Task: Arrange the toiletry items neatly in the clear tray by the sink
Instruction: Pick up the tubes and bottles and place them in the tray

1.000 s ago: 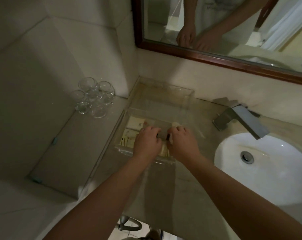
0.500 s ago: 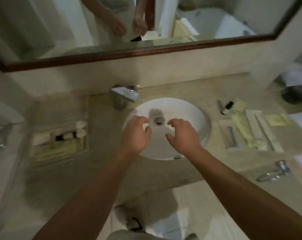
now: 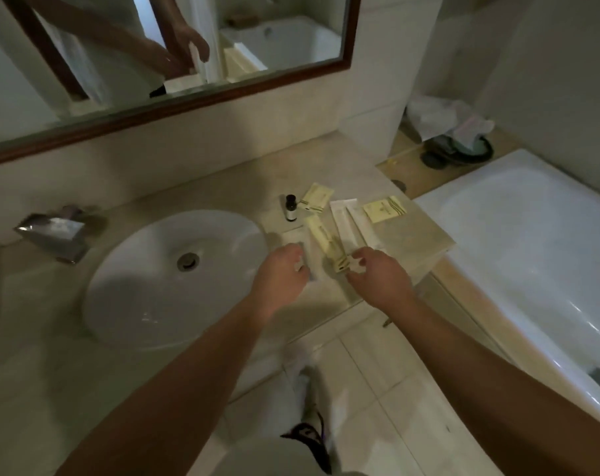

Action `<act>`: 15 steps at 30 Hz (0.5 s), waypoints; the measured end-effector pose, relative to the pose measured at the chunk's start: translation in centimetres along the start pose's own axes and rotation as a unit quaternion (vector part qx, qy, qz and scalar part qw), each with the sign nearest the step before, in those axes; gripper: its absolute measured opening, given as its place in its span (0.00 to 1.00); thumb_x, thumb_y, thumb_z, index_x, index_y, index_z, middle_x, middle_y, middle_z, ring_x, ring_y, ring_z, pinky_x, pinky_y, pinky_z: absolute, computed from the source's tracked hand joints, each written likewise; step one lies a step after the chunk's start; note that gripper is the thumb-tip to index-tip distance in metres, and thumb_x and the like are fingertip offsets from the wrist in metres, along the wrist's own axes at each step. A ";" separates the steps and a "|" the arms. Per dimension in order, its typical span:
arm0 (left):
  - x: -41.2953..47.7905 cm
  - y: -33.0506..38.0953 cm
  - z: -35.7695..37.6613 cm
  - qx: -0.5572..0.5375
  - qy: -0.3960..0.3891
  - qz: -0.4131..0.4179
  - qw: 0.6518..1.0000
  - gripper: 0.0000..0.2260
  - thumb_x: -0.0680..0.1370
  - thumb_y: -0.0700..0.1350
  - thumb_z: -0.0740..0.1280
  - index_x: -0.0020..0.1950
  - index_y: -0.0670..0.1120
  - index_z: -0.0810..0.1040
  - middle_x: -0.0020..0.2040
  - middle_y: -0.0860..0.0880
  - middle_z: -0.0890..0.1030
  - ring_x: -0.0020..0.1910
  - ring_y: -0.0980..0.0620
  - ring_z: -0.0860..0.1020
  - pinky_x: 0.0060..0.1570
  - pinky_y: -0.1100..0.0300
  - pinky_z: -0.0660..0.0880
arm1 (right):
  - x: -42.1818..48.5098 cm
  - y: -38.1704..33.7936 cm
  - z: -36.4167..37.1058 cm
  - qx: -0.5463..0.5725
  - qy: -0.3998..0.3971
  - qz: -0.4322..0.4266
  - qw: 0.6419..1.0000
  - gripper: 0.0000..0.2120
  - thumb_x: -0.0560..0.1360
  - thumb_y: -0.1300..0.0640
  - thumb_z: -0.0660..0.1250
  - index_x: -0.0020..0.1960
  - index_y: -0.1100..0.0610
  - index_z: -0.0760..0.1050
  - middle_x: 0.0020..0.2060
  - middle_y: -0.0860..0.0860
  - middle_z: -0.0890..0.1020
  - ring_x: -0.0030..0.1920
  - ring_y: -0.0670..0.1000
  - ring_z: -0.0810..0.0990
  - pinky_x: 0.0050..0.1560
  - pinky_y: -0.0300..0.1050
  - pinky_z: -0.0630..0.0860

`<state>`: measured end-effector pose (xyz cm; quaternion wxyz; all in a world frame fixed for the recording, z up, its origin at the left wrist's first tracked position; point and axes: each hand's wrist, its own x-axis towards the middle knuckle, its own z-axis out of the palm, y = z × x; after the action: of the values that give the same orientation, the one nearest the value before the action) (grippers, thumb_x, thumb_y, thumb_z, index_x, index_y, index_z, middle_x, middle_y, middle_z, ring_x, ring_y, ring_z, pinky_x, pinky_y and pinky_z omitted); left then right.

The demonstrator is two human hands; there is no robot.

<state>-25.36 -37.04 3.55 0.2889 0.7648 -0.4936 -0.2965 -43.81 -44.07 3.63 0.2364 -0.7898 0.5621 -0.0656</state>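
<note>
A single wide-angle view from the person's head looks steeply down and forward over the tabletop [image 3: 405, 231]. Both forearms reach in from the near edge. The sink [image 3: 175, 280] lies left, the bathtub [image 3: 532, 242] right, the mirror [image 3: 161, 56] across the far wall.

Pale yellow sachets [image 3: 384, 209] bear dark stripes, the small bottle [image 3: 290, 208] is dark-capped, and the basin [image 3: 175, 280] is white.

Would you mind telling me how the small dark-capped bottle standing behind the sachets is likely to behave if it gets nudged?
The small bottle stands upright, narrow and tall for its base, so it would probably tip easily. Its round body suggests it would then roll on the smooth counter, possibly toward the sink. It looks light enough to lift with two fingers.
</note>
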 end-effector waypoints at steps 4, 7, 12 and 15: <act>4.9 1.0 2.8 0.017 -0.036 -0.012 0.999 0.13 0.75 0.45 0.66 0.59 0.46 0.77 0.57 0.48 0.79 0.53 0.49 0.78 0.56 0.56 0.74 | 4.6 1.9 0.7 -0.007 -0.031 0.009 0.999 0.22 0.74 0.45 0.68 0.64 0.52 0.73 0.55 0.52 0.81 0.55 0.54 0.80 0.51 0.47 0.76; 8.2 0.9 4.0 0.032 -0.054 -0.044 0.997 0.06 0.75 0.44 0.65 0.51 0.47 0.77 0.50 0.48 0.79 0.47 0.49 0.78 0.44 0.57 0.75 | 8.0 1.8 1.5 -0.016 -0.050 0.030 0.998 0.20 0.73 0.44 0.69 0.61 0.51 0.74 0.52 0.50 0.81 0.51 0.54 0.81 0.47 0.46 0.77; 11.4 1.0 4.2 0.099 -0.052 -0.050 0.992 0.07 0.76 0.41 0.62 0.52 0.43 0.78 0.46 0.47 0.78 0.44 0.50 0.75 0.43 0.57 0.71 | 11.4 0.8 4.4 -0.057 -0.066 0.004 0.996 0.16 0.72 0.44 0.68 0.55 0.53 0.75 0.47 0.51 0.80 0.47 0.54 0.81 0.41 0.46 0.74; 11.9 1.0 4.4 0.118 -0.051 -0.071 0.989 0.10 0.76 0.42 0.62 0.55 0.43 0.78 0.51 0.44 0.79 0.48 0.46 0.77 0.46 0.56 0.73 | 12.1 0.4 5.3 -0.091 -0.069 -0.010 0.993 0.14 0.74 0.47 0.67 0.56 0.54 0.73 0.49 0.51 0.81 0.48 0.54 0.82 0.43 0.47 0.75</act>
<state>-25.17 -49.03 -0.57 0.1492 0.8104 -0.4836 -0.2950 -37.84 -53.71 -3.13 0.2010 -0.8162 0.5404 0.0381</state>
